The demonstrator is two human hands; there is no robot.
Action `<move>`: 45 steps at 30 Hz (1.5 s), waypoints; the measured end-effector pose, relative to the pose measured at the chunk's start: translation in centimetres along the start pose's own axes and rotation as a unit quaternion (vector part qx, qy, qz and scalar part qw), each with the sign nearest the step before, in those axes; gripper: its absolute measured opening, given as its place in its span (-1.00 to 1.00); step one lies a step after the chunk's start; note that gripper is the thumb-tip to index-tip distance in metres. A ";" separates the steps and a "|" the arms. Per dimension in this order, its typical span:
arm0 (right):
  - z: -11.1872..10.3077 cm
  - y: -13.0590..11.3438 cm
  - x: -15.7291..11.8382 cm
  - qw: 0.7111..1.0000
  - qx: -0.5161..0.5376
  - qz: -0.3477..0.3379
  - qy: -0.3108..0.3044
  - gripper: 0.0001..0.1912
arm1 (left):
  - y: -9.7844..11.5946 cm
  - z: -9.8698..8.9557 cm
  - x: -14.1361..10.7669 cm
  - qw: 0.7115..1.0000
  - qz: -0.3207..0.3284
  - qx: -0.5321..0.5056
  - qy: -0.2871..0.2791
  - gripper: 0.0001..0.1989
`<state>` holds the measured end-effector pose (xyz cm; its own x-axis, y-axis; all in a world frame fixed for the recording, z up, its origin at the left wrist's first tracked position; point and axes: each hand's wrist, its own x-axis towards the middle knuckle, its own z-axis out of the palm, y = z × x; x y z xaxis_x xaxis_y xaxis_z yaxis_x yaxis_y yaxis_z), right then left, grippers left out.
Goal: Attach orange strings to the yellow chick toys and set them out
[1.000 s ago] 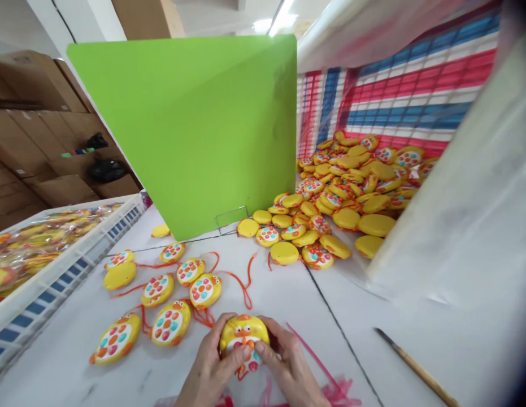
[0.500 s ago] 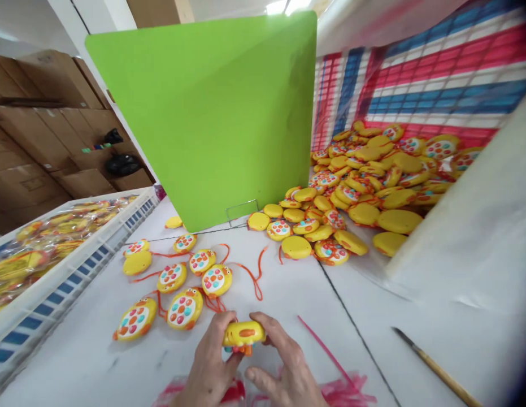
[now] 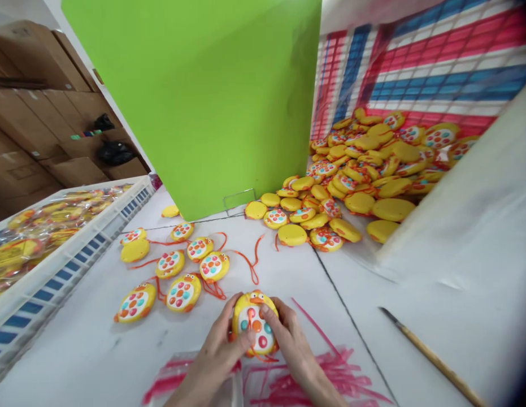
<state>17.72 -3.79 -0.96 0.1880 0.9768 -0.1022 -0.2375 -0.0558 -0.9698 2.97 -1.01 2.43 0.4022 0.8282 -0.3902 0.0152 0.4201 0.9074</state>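
Gripping the round yellow plastic chick toy (image 3: 254, 322) from both sides just above the white counter (image 3: 97, 350), the left hand (image 3: 222, 353) and right hand (image 3: 290, 345) hold it face-up between them, its long axis pointing away, thumbs pressing its coloured buttons.

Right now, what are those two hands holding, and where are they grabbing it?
A yellow chick toy, face up. The left hand and right hand grip its opposite edges, thumbs on its buttons.
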 end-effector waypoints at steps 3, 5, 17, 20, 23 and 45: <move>0.1 -0.1 -0.1 1.000 0.017 -0.010 -0.009 -0.63 | 0.4 0.4 -0.1 1.000 0.007 0.005 0.018 -0.27; 0.2 0.0 -0.2 0.999 0.034 0.001 -0.017 -0.60 | 0.7 0.4 0.0 0.997 -0.015 -0.062 0.043 -0.25; -0.3 1.3 0.4 0.999 -0.034 -0.023 0.021 -0.53 | 1.6 -2.5 2.3 0.977 -0.056 -0.151 0.137 -0.84; -0.2 1.6 0.1 0.991 -0.108 -0.074 0.018 -0.60 | 1.4 -2.3 2.2 0.979 -0.068 -0.142 0.130 -0.85; 0.0 1.9 -0.3 0.981 -0.134 -0.141 0.006 -0.63 | 0.8 -1.5 1.9 0.982 -0.069 -0.136 0.115 -0.78; -0.4 -1.6 -0.6 0.993 -0.108 -0.006 -0.039 -0.53 | -0.8 -2.0 0.5 0.844 0.253 0.473 -0.026 -0.29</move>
<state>18.40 -4.40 0.58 0.1131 0.9902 -0.0818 -0.0248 -0.0795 -0.9965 1.31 -0.21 1.21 0.6155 0.7851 0.0693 0.5437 -0.4866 0.6839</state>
